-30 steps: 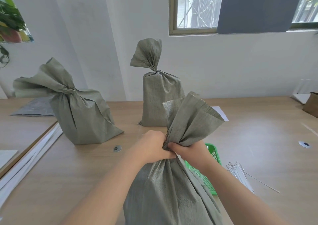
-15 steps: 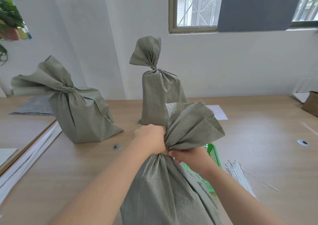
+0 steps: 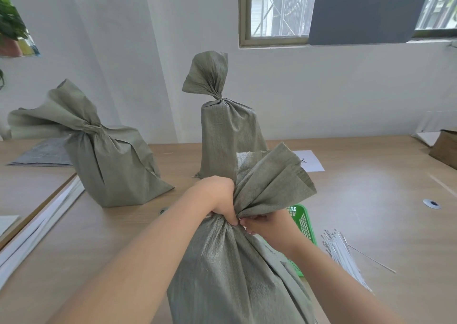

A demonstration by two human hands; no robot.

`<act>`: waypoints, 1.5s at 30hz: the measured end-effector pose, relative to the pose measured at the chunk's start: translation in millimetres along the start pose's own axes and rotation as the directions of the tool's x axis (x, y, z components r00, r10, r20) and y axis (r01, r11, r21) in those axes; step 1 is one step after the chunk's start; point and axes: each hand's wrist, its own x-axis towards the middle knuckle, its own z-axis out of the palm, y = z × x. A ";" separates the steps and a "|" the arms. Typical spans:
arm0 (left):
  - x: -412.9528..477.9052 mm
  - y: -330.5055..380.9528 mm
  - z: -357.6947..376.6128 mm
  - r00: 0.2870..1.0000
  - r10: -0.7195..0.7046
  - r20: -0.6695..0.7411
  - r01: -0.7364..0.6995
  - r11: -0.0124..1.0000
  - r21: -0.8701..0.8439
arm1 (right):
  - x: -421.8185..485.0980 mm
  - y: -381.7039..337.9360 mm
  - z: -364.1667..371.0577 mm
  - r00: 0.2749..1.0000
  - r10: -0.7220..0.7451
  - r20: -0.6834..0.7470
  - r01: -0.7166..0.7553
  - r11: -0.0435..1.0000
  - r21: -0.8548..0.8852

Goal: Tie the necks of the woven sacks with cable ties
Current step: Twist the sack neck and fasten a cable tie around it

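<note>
Left grip (image 3: 217, 200) clenched round the gathered neck of the near sack (image 3: 230, 274). Right grip (image 3: 268, 224) pinches the same neck from the other side, fingertips close to the left thumb. Whether a tie sits in the right grip: cannot tell. Near sack stands upright on the surface (image 3: 371, 200), closest to the wearer, mouth fanned out above both fists.

Handling, as judged: thin woven plastic cloth, creased and fairly slick; takes folds but likely springs open if let go. Body looks filled enough to stand alone; weight unclear. Best hold is the bunched neck just under the fan, one grip keeping it tight while the other threads a tie.

Cable ties (image 3: 341, 252), a pale loose bundle, lie on the surface to the right, near a green basket (image 3: 303, 222) partly hidden behind the sack. Further back: middle sack (image 3: 227, 135) upright, neck cinched; left sack (image 3: 108, 165) leaning, neck twisted. Ties on them too small to make out.

Writing: white sheet (image 3: 309, 161) behind the fan carries a dark mark, partly hidden, unreadable. No brand or label seen on any sack.
</note>
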 end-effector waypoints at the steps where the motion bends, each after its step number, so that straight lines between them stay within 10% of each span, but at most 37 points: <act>1: 1.2 -0.8 0.7 1.000 -0.006 0.014 0.007 0.999 -0.045 | 0.8 1.2 0.3 1.000 -0.007 0.005 0.007 1.000 -0.003; 17: 12.8 -18.3 29.2 0.989 0.013 0.147 0.100 0.668 -0.737 | -9.9 -4.4 9.2 0.998 -0.028 0.064 0.025 0.999 0.039; 32: 10.3 -1.2 51.5 0.998 -0.058 -0.027 0.004 0.473 -0.881 | -12.3 -6.3 38.9 0.909 -0.362 -0.208 0.202 0.817 -0.540; 45: 10.1 -11.9 52.7 0.999 -0.039 0.006 0.023 0.470 -0.882 | -5.1 0.1 28.0 0.902 -0.426 -0.062 0.384 0.861 -0.333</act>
